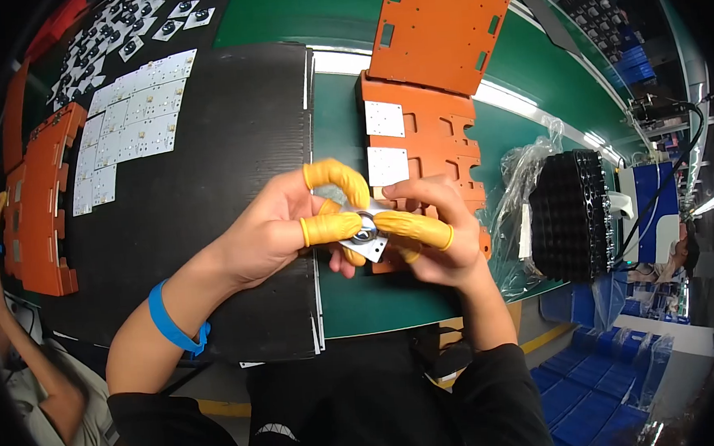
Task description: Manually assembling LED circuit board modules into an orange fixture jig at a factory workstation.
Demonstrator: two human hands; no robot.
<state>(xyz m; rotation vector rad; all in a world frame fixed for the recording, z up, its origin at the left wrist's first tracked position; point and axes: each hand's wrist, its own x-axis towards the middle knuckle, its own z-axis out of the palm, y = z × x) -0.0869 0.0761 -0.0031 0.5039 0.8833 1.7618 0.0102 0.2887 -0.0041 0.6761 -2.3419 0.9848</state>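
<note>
A small white square board with a round dark-rimmed lens part [365, 229] is pinched between my two hands over the edge of the black mat. Yellow finger cots cover the thumb and fingers of my left hand [271, 216], which grips the left side of the piece. My right hand [444, 238], also in yellow cots, presses the lens part from the right. The fingers hide much of the piece. Just beyond my right hand lies an orange fixture [433, 128] with two white square boards [388, 165] on its left side.
White boards [138, 114] lie in a grid on the black mat [241, 132]; behind them are several lens boards [101, 42]. The fixture's orange lid [442, 30] is raised. Plastic wrap [512, 197] and stacked black trays [565, 218] stand right. A co-worker's arm [38, 357] reaches toward another orange fixture [41, 209].
</note>
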